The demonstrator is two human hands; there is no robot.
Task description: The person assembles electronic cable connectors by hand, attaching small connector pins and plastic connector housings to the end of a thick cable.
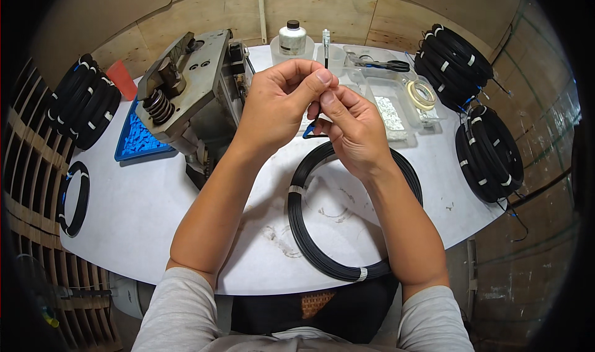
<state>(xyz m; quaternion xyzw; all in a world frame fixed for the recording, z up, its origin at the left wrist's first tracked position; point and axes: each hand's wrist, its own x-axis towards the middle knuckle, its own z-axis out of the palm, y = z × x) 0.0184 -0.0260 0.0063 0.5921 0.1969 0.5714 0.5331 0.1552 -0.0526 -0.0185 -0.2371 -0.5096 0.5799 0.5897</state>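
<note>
My left hand [282,104] and my right hand [358,129] meet above the table, thumbs and fingertips pinched close together. A black cable end with a blue piece [309,130] on it shows below the fingers, its line bending into my right hand. What the left fingertips pinch is hidden behind them. Just above the hands, a silver metal connector [326,37] on a short black cable stands upright; the fingers hide where it leads. Under my right forearm lies a large coil of black cable [297,228], bound with white ties.
A heavy metal press [198,73] stands left of my hands, beside a blue tray [133,158] of small blue parts. Behind are a white bottle [292,40], scissors [387,65], clear plastic bins [403,132] and tape rolls [421,95]. Stacked cable coils [489,153] line the right edge, more [83,104] the left.
</note>
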